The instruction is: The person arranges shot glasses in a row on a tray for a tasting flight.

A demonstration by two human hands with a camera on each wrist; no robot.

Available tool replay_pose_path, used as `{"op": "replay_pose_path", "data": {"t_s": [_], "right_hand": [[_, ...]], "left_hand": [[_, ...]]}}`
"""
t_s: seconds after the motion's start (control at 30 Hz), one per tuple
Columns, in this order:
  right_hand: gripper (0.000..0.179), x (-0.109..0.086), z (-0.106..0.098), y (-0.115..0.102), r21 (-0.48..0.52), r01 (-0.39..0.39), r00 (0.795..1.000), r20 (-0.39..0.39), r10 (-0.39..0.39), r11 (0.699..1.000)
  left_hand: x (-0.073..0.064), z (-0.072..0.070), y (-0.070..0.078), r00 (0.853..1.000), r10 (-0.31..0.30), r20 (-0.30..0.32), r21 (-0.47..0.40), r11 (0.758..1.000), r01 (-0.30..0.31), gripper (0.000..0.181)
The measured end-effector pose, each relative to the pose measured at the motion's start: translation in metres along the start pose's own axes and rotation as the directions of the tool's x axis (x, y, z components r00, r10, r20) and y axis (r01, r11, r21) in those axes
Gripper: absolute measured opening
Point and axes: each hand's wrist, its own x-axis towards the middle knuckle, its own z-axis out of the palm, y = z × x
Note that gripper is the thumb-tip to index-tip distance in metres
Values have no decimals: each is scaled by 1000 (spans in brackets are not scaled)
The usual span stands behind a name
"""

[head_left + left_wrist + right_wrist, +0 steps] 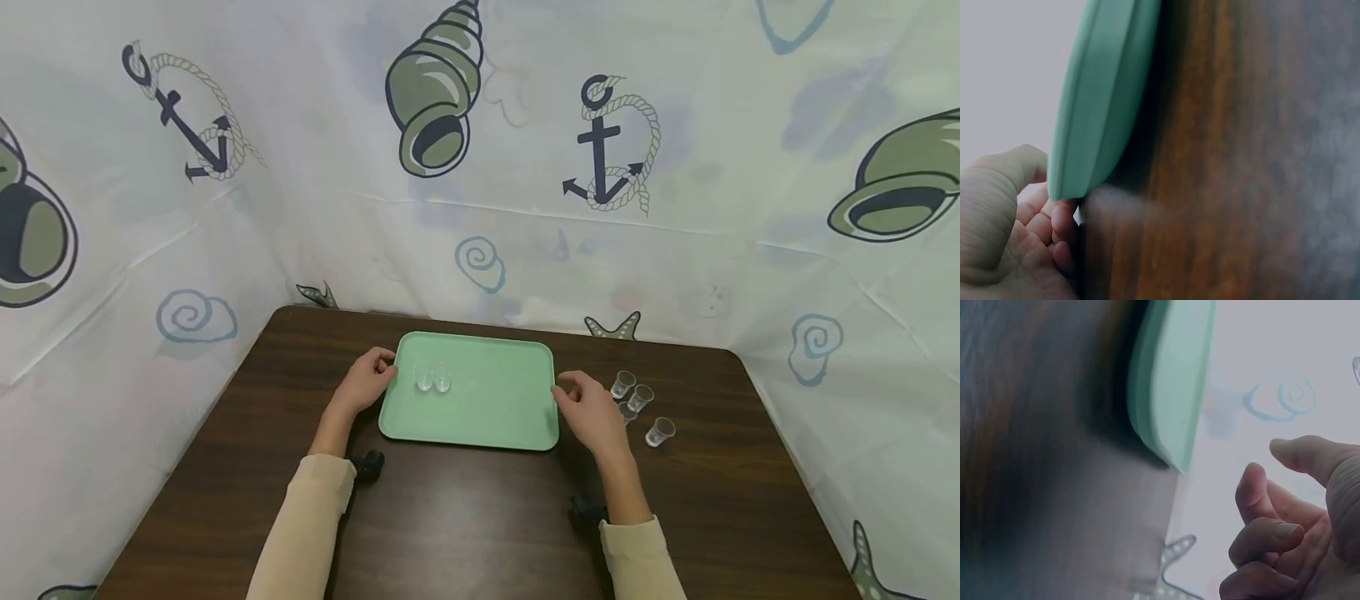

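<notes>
A mint-green rectangular tray lies at the far side of the brown table, with two small clear cups upright on its left part. My left hand pinches the tray's left edge. In the left wrist view its thumb is at the rim of the tray and the other fingers curl underneath. My right hand is beside the tray's right edge. The right wrist view shows the fingers loosely bent, apart from the tray, with nothing between them and the thumb.
Several small clear cups stand on the table just right of my right hand, one a little apart from the others. The brown table reaches back to a white curtain printed with shells and anchors.
</notes>
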Motion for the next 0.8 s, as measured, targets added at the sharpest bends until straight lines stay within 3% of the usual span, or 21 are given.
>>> {"op": "replay_pose_path", "data": {"t_s": [0.2,0.5,0.8], "right_hand": [[49,-4,-19,8,-79,-42,999,-36,40,996],[52,-11,-42,18,-68,-91,995,-42,88,994],[53,-17,-54,30,-163,-151,987,-82,139,975]], "left_hand": [[-1,-1,2,1000,-1,-7,6,1000,1,42],[-1,0,2,1000,9,-16,5,1000,-9,42],[1,0,0,1000,5,-8,20,1000,-5,44]]}}
